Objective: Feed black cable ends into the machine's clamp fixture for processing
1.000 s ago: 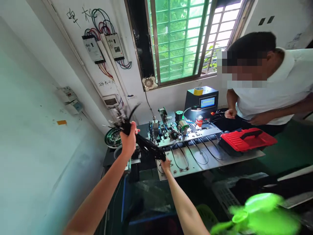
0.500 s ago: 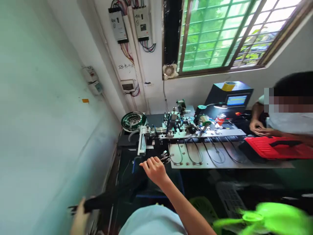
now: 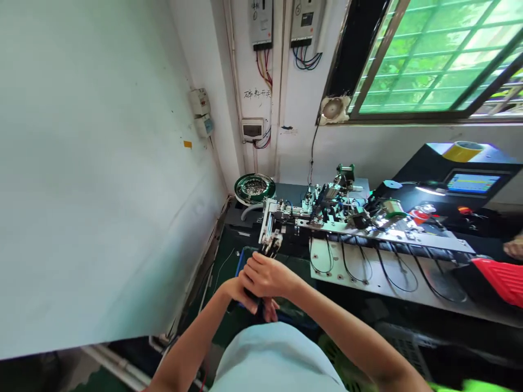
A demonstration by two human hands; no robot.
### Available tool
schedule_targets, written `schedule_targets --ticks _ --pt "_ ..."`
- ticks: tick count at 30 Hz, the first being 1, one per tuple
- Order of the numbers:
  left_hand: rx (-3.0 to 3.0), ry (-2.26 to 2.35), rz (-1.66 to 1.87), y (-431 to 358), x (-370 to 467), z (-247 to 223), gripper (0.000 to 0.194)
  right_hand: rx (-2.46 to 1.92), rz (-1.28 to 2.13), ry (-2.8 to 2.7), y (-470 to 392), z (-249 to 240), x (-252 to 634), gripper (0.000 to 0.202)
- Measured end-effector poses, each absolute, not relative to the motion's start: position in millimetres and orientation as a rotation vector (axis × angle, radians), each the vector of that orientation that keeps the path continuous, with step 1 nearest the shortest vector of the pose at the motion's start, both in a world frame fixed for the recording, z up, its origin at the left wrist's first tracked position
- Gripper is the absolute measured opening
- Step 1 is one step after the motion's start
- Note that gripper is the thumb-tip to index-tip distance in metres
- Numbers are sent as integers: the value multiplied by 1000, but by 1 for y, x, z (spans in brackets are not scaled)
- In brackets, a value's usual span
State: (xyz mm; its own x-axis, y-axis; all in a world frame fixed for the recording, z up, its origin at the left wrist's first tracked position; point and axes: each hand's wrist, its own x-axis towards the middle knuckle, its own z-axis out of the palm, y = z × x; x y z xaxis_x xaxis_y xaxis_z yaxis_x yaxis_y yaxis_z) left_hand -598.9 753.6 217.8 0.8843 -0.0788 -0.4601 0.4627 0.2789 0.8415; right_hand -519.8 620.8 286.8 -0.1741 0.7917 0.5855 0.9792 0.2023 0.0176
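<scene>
Close in front of my body, both hands are together on a black cable bundle with shiny metal ends point(image 3: 271, 243). My right hand point(image 3: 267, 276) is closed around it just below the metal ends. My left hand point(image 3: 237, 288) is closed against the bundle, overlapping the right, and its grip is partly hidden. The dark lower part of the bundle drops out of sight between my hands and shirt. Just beyond the metal ends is the end of the machine's metal rail point(image 3: 267, 220).
A green bowl feeder point(image 3: 255, 189) with small metal parts stands at the machine's left end. Black cables loop over the metal bench plate point(image 3: 355, 267). Further right are a lit screen point(image 3: 474, 182), a red case point(image 3: 500, 280) and part of another person's hand point(image 3: 514, 247).
My left hand has come from the far lower left to meet my right hand at the bundle. The view has turned left, and the metal ends now point up beside the rail.
</scene>
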Motion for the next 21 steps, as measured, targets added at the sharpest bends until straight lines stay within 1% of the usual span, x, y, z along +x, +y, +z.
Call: schedule_targets --ticks 2,3,4,6,7,9,11,12,15,21 --pt "1153 178 -512 734 -590 230 56 -1748 -492 -1884 607 306 -504 32" --pt "1106 100 -546 726 -588 236 59 -1839 -503 -1787 597 314 -497 35" --pt "1065 44 -551 718 -587 242 60 -1939 -535 -1681 585 320 -493 41" --pt "977 -29 -527 707 -589 248 56 -2098 -624 -1420 559 325 -491 47" --pt "928 -52 -517 703 -591 248 53 -2128 -666 -1264 547 324 -493 46" --pt "849 -73 -527 695 -594 246 48 -2087 -664 -965 529 313 -503 33" --pt "821 -35 -553 687 -598 240 45 -1994 -512 -775 520 298 -515 16" --pt "832 8 -562 682 -600 237 44 -1957 -402 -733 518 291 -521 11" --pt "906 140 -573 667 -603 231 47 -1891 -171 -675 522 277 -534 14" --pt "1159 158 -577 643 -601 235 50 -1926 -140 -557 526 277 -531 16"
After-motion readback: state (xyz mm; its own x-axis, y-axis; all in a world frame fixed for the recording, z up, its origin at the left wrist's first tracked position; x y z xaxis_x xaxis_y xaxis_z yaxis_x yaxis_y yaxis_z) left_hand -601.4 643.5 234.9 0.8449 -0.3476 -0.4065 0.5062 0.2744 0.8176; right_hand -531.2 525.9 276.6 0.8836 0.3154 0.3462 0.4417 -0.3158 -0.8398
